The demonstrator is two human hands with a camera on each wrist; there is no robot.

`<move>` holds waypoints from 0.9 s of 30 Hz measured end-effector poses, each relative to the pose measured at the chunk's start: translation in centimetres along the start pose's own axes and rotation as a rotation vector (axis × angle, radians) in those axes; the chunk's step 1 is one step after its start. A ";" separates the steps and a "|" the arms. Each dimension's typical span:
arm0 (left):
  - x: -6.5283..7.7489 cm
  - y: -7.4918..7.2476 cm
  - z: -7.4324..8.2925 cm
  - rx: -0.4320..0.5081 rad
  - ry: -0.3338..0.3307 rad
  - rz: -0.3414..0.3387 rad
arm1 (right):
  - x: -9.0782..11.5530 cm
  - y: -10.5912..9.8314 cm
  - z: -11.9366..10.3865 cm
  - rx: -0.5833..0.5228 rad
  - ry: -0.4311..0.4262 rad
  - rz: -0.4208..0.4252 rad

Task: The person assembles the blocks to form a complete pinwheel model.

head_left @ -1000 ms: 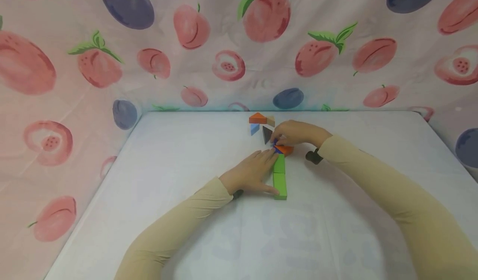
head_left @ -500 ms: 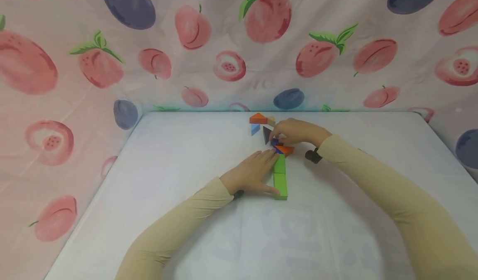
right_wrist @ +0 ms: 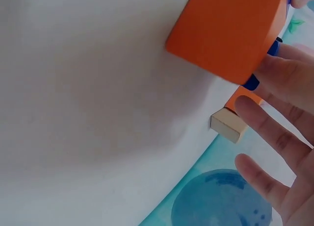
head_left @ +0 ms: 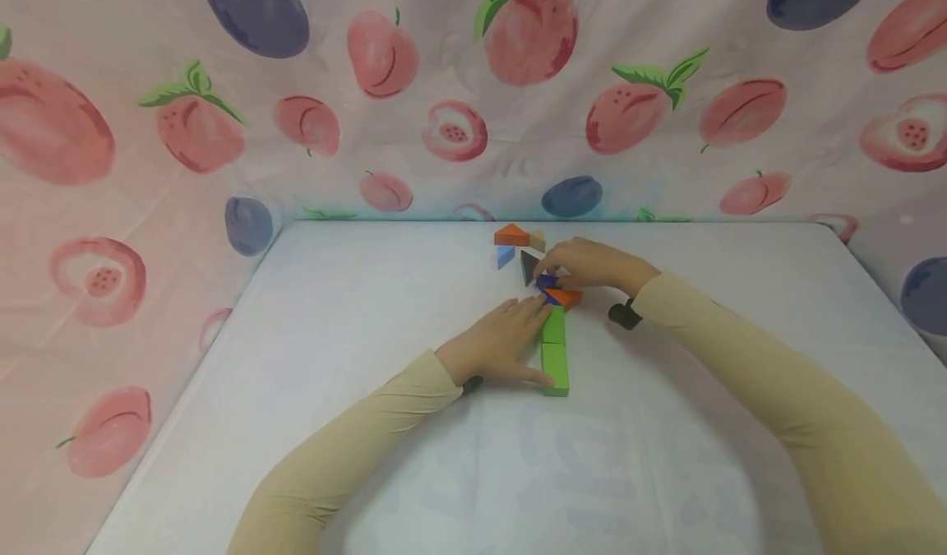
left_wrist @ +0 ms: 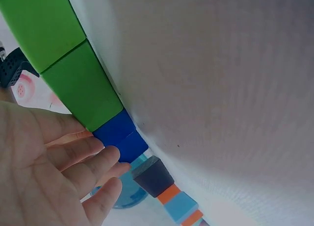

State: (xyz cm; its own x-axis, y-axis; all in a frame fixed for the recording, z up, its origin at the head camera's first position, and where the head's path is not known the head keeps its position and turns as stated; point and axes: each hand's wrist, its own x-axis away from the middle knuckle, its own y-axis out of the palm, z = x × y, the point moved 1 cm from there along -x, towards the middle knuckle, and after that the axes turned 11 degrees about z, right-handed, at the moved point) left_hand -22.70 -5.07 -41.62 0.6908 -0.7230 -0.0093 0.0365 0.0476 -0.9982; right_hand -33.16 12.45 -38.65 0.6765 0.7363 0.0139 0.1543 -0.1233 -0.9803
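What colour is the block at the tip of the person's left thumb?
That block is plain light green, best seen in the head view.

Extends the left arm (head_left: 348, 448), sleeved in beige, from the lower left edge up to the centre; reaches with the right arm (head_left: 784, 399), likewise sleeved, from the lower right corner, bent at the elbow. Holds the left hand (head_left: 497, 343) with fingers (head_left: 529, 313) straight toward the upper right, thumb (head_left: 529, 372) spread toward the right. Arches the right hand (head_left: 589, 263) above it, pinching with thumb and index finger; extends two others at right in the right wrist view.
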 end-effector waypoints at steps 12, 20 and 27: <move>0.0 0.0 0.0 -0.015 0.012 0.011 | 0.8 -0.3 0.2 0.030 -0.014 0.001; -0.1 0.3 -0.1 -0.021 0.018 0.018 | 0.9 -0.3 0.5 0.030 -0.041 0.025; -0.1 0.3 -0.1 -0.032 0.019 0.022 | 1.0 -0.3 0.6 0.013 -0.051 0.029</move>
State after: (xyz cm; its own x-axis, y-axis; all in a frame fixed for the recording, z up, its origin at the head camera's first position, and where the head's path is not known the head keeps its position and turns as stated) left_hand -22.80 -5.04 -41.97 0.6770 -0.7352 -0.0324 -0.0022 0.0419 -0.9991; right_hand -32.98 13.64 -38.45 0.6428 0.7657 -0.0245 0.1251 -0.1365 -0.9827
